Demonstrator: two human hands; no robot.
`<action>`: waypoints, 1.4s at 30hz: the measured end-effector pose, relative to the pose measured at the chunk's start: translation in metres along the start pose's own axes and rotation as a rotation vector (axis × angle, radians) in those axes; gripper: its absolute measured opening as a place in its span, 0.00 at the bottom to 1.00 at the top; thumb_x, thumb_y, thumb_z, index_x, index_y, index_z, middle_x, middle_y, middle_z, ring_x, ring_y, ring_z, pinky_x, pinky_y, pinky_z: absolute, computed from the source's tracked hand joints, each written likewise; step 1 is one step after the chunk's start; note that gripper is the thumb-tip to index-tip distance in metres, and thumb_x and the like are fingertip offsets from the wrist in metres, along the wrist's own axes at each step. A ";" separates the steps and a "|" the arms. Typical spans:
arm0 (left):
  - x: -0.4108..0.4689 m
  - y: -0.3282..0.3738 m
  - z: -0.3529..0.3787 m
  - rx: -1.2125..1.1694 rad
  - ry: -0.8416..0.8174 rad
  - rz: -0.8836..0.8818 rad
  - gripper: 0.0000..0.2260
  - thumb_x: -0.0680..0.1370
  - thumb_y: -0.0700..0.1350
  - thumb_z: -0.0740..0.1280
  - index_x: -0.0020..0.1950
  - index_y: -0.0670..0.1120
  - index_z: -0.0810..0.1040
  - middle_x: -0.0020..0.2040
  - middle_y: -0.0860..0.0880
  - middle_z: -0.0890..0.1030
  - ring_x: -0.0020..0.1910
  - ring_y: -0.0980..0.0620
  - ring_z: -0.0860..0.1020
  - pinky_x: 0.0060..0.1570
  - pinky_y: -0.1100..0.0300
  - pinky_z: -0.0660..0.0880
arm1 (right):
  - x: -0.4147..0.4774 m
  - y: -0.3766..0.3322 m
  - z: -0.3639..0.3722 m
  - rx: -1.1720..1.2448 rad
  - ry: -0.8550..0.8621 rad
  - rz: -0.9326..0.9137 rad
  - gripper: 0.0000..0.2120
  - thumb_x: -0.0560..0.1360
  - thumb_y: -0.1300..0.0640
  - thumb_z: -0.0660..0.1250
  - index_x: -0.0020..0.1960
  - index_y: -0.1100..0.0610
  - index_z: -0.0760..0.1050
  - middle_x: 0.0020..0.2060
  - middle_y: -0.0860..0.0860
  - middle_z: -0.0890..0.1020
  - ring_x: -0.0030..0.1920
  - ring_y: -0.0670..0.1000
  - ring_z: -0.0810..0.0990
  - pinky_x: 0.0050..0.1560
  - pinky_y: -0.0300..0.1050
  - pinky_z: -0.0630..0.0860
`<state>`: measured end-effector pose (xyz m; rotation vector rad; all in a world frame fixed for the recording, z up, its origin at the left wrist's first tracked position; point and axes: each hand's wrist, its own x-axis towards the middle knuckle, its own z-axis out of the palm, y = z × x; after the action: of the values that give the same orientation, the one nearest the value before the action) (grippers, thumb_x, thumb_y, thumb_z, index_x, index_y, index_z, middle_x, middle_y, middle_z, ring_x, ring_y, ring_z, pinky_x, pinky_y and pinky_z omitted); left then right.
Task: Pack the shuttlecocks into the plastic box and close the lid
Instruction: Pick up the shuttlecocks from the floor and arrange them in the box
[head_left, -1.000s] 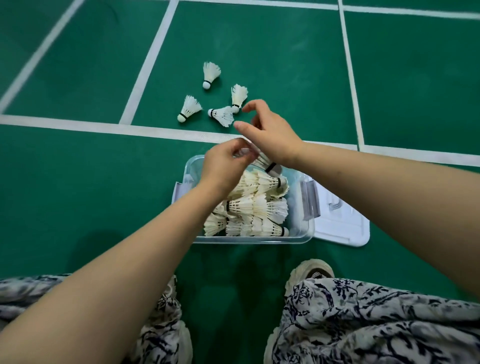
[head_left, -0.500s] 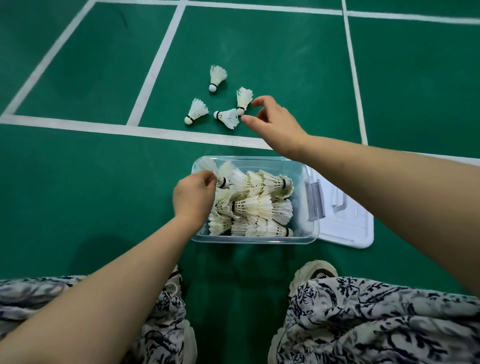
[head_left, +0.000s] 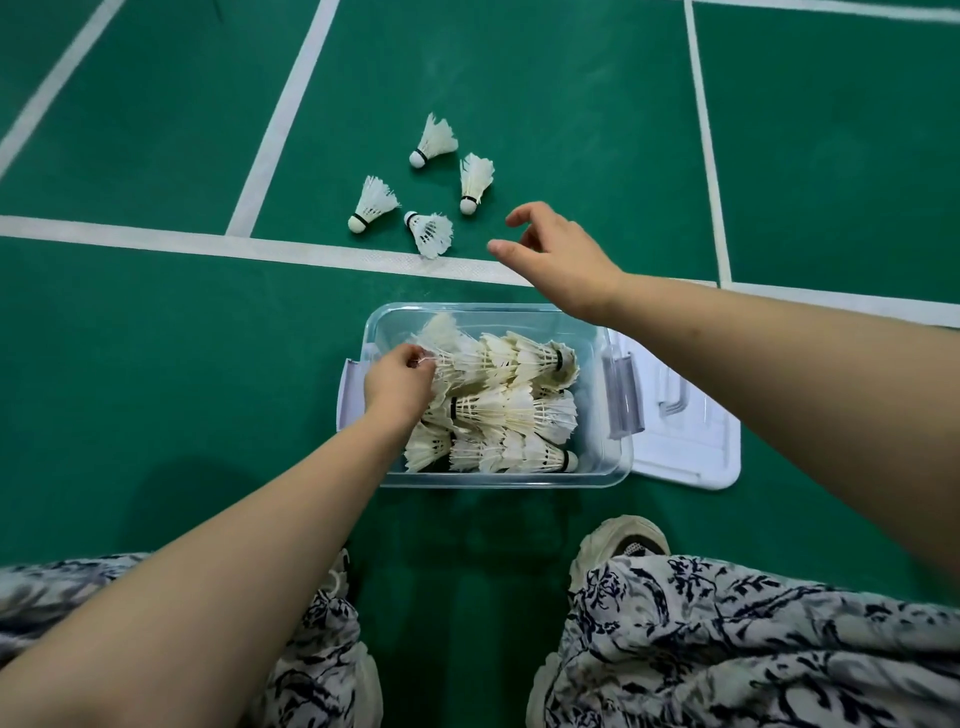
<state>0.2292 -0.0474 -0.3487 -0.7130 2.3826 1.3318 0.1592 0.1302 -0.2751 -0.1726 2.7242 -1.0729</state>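
Fingers (head_left: 500, 248) of our right hand (head_left: 563, 260) are spread, loosely curved and holding nothing, hovering beyond the box (head_left: 615, 470). Our left hand (head_left: 397, 382) pinches the feathers of a packed shuttlecock (head_left: 452, 358) inside it. Four loose shuttlecocks (head_left: 431, 137) lie on the floor (head_left: 156, 364), just left of the right fingertips. The nearest shuttlecock (head_left: 475, 179) lies lengthwise with its cork toward us, so we judge it is the right hand's pick. The lid (head_left: 691, 447) is off, lying right of the box.

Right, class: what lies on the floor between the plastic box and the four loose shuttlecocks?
In the head view, a white court line crosses the green floor between the plastic box and the loose shuttlecocks.
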 end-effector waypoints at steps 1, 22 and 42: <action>0.001 0.000 0.001 -0.043 -0.044 -0.043 0.08 0.79 0.41 0.61 0.55 0.42 0.77 0.49 0.44 0.79 0.39 0.50 0.78 0.55 0.47 0.78 | 0.000 0.001 0.000 -0.005 -0.008 0.003 0.25 0.76 0.41 0.59 0.66 0.55 0.66 0.48 0.51 0.76 0.54 0.55 0.73 0.54 0.48 0.68; 0.106 0.095 -0.057 0.640 0.104 0.364 0.25 0.76 0.51 0.64 0.71 0.49 0.64 0.66 0.42 0.69 0.64 0.40 0.70 0.60 0.50 0.69 | 0.080 0.015 0.030 -0.148 0.009 0.121 0.15 0.75 0.55 0.60 0.61 0.54 0.71 0.43 0.49 0.77 0.46 0.53 0.74 0.48 0.46 0.71; 0.296 0.080 -0.012 0.920 0.052 0.321 0.30 0.72 0.44 0.64 0.72 0.50 0.57 0.73 0.42 0.54 0.59 0.31 0.70 0.50 0.49 0.70 | 0.212 0.089 0.088 -0.246 0.114 0.214 0.27 0.72 0.53 0.64 0.70 0.53 0.61 0.69 0.54 0.61 0.67 0.58 0.61 0.66 0.53 0.62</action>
<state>-0.0604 -0.1018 -0.4340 -0.0945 2.8159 0.1757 -0.0285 0.0979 -0.4303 0.1447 2.8891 -0.7098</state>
